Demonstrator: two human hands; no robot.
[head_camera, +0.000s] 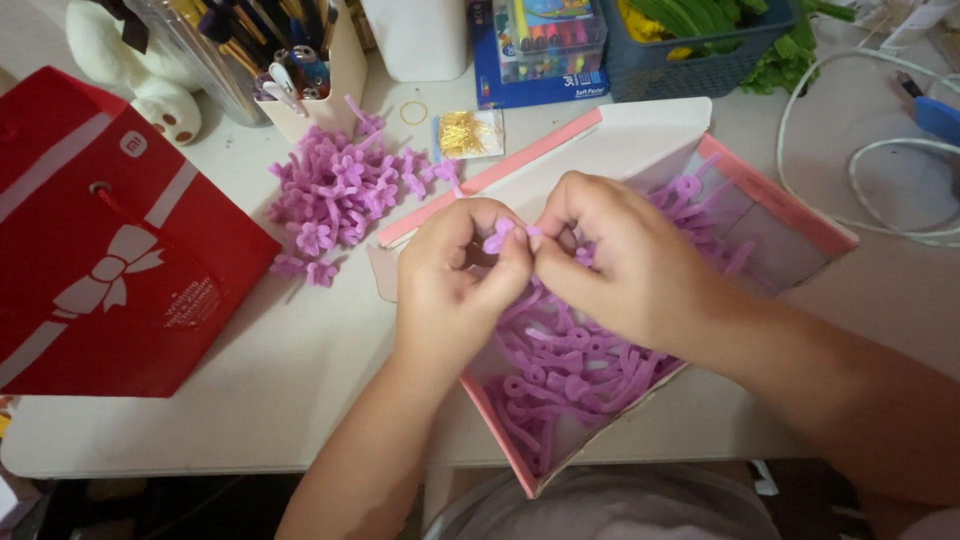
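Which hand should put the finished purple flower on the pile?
Probably the left hand. It pinches the purple flower together with the right hand, and the flower pile lies on its side, while the right would have to cross over.

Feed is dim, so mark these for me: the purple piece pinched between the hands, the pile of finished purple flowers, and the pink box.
purple piece (499, 237), head view, on its looped end.
pile of finished purple flowers (340, 195), head view, middle of the heap.
pink box (775, 200), head view, on its right pink rim.

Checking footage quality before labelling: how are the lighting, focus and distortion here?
Head view: dim, soft light; left hand and right hand slightly blurred around the purple piece; red gift bag sharp; table edge bows from wide-angle distortion.
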